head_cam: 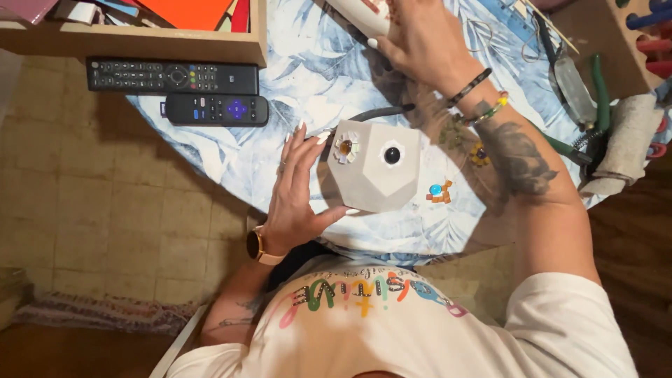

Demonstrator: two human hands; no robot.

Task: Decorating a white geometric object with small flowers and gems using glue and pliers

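Observation:
A grey faceted pot (374,183) lies on its side on the round table with a blue leaf-print cloth (308,70). On the pot sit a small white tile flower with an amber centre (346,148) and a black bead ringed in white (392,155). My left hand (297,189), with a watch on the wrist, holds the pot's left side, thumb under its lower edge. My right hand (420,38) reaches to the far side and grips a white tube (360,14), partly cut off by the frame edge.
Two small tile clusters lie right of the pot: a blue and orange one (439,192) and a dark flower (479,154). Two black remotes (171,75) (217,110) lie at left below a wooden tray (140,43). Green-handled pliers (596,91) and a rolled cloth (623,140) sit at right.

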